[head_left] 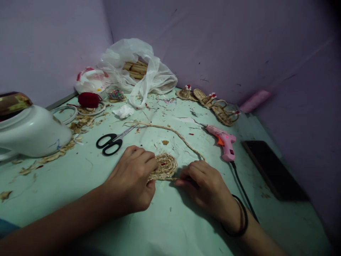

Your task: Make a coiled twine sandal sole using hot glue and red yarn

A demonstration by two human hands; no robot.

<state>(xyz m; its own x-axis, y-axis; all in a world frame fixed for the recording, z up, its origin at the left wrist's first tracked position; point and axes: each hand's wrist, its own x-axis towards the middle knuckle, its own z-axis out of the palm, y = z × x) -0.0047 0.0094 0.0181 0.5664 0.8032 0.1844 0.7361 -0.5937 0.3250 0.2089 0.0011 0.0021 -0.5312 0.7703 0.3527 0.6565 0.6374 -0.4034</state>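
Note:
A coiled oval of braided straw [165,166] lies near the middle of the green table. My left hand [134,177] is closed on its left side, thumb below and fingers over the top. To the right, my right hand [204,186] pinches the braid strand [173,132] that comes off the coil's lower edge. The strand's loose length reappears above my right hand and runs back to the upper left, by the tips of the black-handled scissors [113,143]. A pink glue gun [222,141] rests on its side beyond my right hand.
A dark phone [271,169] lies at the right. Small woven slippers [210,101] stand at the back wall. Behind are a plastic bag [151,76] with dry strips and red yarn [88,100]. A white jug [32,131] is at the left, among straw scraps.

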